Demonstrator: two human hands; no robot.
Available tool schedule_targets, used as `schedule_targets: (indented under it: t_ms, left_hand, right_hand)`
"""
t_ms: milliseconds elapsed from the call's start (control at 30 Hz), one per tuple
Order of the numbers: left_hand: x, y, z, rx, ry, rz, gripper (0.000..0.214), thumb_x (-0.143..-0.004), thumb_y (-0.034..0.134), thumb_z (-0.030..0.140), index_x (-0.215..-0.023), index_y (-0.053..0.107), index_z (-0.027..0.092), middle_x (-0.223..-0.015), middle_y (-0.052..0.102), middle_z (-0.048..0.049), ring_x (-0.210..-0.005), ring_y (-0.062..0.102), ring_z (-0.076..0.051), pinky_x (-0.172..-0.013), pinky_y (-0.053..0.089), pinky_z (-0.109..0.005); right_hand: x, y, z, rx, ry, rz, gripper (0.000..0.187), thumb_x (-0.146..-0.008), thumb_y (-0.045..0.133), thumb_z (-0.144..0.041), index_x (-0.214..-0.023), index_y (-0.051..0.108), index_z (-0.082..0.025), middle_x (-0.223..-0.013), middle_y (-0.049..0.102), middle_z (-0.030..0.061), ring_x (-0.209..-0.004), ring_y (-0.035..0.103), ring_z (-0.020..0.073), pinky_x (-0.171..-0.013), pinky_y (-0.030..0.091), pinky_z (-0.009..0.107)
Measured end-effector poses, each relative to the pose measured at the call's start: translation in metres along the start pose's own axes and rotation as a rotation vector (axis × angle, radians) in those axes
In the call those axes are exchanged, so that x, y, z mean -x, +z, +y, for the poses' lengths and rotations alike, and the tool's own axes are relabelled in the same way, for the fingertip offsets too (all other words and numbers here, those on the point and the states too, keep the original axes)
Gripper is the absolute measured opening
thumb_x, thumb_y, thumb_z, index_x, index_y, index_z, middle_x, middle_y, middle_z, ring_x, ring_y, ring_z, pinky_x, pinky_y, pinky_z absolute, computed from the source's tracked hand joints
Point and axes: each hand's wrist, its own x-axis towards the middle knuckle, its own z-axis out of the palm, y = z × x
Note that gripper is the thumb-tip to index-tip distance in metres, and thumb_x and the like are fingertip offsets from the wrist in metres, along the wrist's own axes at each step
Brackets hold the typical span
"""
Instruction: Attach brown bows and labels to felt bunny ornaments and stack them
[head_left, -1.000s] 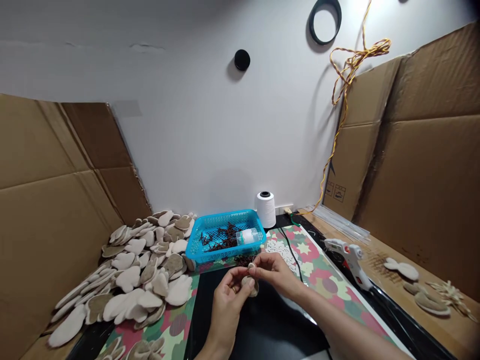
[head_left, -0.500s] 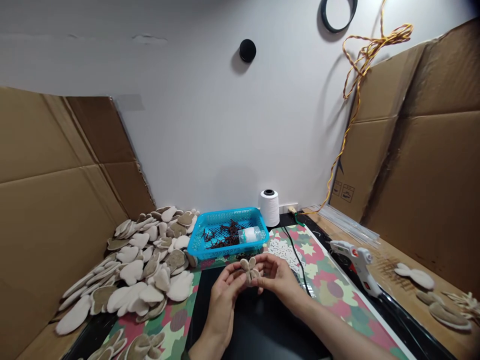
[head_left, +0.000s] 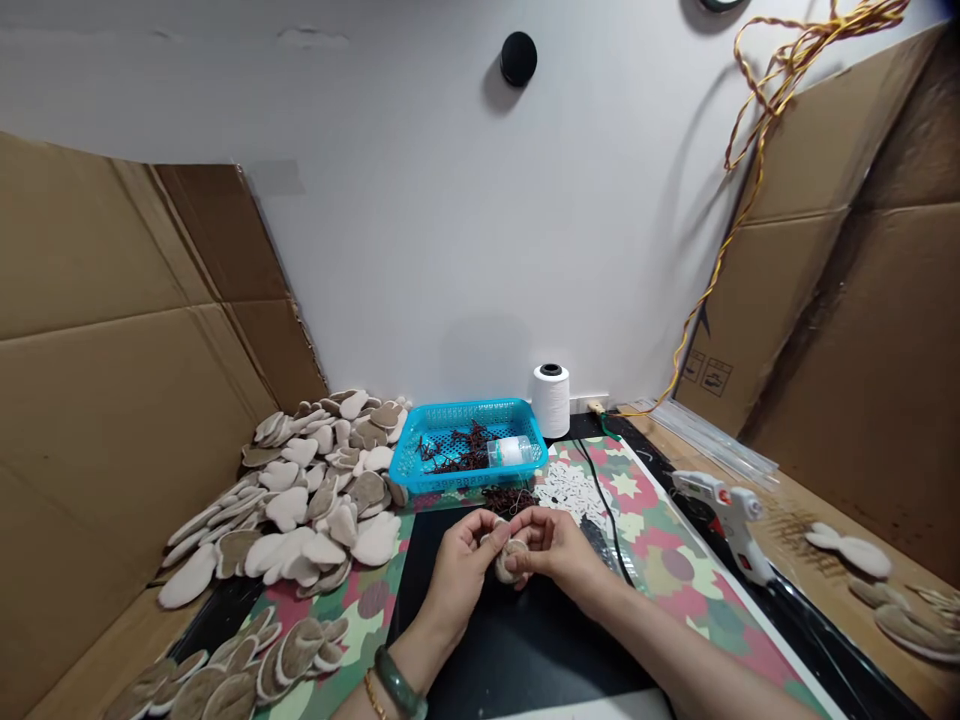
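Observation:
Both my hands meet over the black mat (head_left: 525, 640) at the table's middle. Together they pinch a small beige felt piece (head_left: 509, 558). My left hand (head_left: 465, 570) grips it from the left with curled fingers. From the right, my right hand (head_left: 555, 545) closes on the same piece. A green bangle sits on my left wrist. Just beyond the fingers lies a small clump of dark red twig-like bits (head_left: 508, 498).
A big pile of beige felt shapes (head_left: 300, 500) lies at left. A blue basket (head_left: 472, 450) holds dark red bits and a small bottle. A white thread spool (head_left: 551, 400) stands behind it. A glue gun (head_left: 731, 515) rests at right, with cardboard walls on both sides.
The camera tilted down and left, so the table scene sits higher and my left wrist shows. The felt piece, held up with lobes showing, is now tucked lower between my fingers.

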Motion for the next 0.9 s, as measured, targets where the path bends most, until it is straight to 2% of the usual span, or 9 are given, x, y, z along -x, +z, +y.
schedule_targets:
  t_ms: [133, 233, 400, 467, 533, 667, 767, 900]
  left_hand:
    - [0.006, 0.009, -0.007, 0.193, -0.004, 0.106, 0.046, -0.068, 0.087, 0.053, -0.076, 0.059, 0.017, -0.061, 0.059, 0.0038, -0.051, 0.052, -0.010, -0.049, 0.043, -0.021]
    - [0.007, 0.011, -0.004, 0.263, -0.028, 0.118, 0.046, -0.068, 0.087, 0.052, -0.076, 0.057, 0.018, -0.058, 0.055, 0.0056, -0.048, 0.050, -0.010, -0.047, 0.041, -0.021]
    - [-0.002, -0.002, 0.010, 0.080, -0.028, 0.100, 0.042, -0.069, 0.085, 0.051, -0.078, 0.065, 0.015, -0.070, 0.064, 0.0003, -0.060, 0.054, -0.011, -0.056, 0.042, -0.021]
    - [-0.004, -0.008, 0.016, 0.025, -0.043, 0.107, 0.043, -0.075, 0.078, 0.057, -0.083, 0.069, 0.015, -0.074, 0.066, -0.0018, -0.064, 0.057, -0.013, -0.056, 0.040, -0.021]
    - [-0.006, -0.013, 0.021, -0.044, -0.053, 0.064, 0.047, -0.079, 0.071, 0.062, -0.083, 0.072, 0.015, -0.075, 0.068, -0.0039, -0.065, 0.058, -0.014, -0.056, 0.039, -0.022]
    - [-0.007, -0.014, 0.022, -0.240, 0.025, -0.026, 0.043, -0.070, 0.081, 0.056, -0.069, 0.071, 0.014, -0.065, 0.065, -0.0025, -0.060, 0.052, -0.013, -0.055, 0.036, -0.023]
    - [-0.008, -0.012, 0.016, -0.246, 0.024, -0.043, 0.041, -0.063, 0.087, 0.051, -0.063, 0.069, 0.015, -0.058, 0.061, 0.0002, -0.056, 0.048, -0.012, -0.055, 0.035, -0.023]
    - [-0.005, -0.008, 0.007, -0.157, -0.020, -0.018, 0.044, -0.064, 0.087, 0.054, -0.064, 0.069, 0.014, -0.059, 0.062, -0.0005, -0.057, 0.050, -0.012, -0.057, 0.036, -0.024]
  right_hand:
    - [0.000, 0.004, 0.001, -0.023, 0.022, -0.017, 0.052, -0.050, 0.100, -0.037, -0.081, 0.065, -0.013, -0.065, 0.072, 0.0028, -0.054, 0.065, 0.0151, -0.058, 0.058, 0.031]
    - [-0.001, 0.005, 0.002, -0.018, 0.004, -0.020, 0.051, -0.049, 0.100, -0.035, -0.077, 0.066, -0.013, -0.066, 0.073, 0.0037, -0.055, 0.067, 0.0163, -0.058, 0.059, 0.031]
    - [-0.002, 0.001, 0.005, -0.009, -0.054, 0.003, 0.047, -0.053, 0.099, -0.037, -0.079, 0.067, -0.014, -0.067, 0.073, 0.0020, -0.056, 0.067, 0.0152, -0.056, 0.058, 0.028]
    - [-0.002, -0.001, 0.006, -0.006, -0.048, 0.003, 0.048, -0.053, 0.099, -0.039, -0.080, 0.068, -0.014, -0.069, 0.073, 0.0020, -0.055, 0.066, 0.0145, -0.053, 0.058, 0.027]
    - [-0.003, -0.002, 0.007, 0.007, -0.038, -0.002, 0.048, -0.054, 0.099, -0.039, -0.080, 0.068, -0.014, -0.069, 0.073, 0.0020, -0.054, 0.065, 0.0139, -0.052, 0.058, 0.026]
    - [-0.003, -0.003, 0.011, 0.054, -0.041, 0.003, 0.049, -0.052, 0.099, -0.039, -0.078, 0.066, -0.013, -0.067, 0.072, 0.0015, -0.052, 0.064, 0.0131, -0.046, 0.055, 0.023]
    - [-0.001, -0.002, 0.014, 0.093, -0.042, 0.046, 0.055, -0.046, 0.101, -0.036, -0.082, 0.066, -0.014, -0.066, 0.071, 0.0005, -0.052, 0.065, 0.0138, -0.043, 0.051, 0.021]
    - [0.002, 0.002, 0.015, 0.082, -0.016, 0.031, 0.056, -0.044, 0.101, -0.036, -0.079, 0.062, -0.016, -0.063, 0.070, -0.0009, -0.051, 0.065, 0.0146, -0.046, 0.052, 0.023]
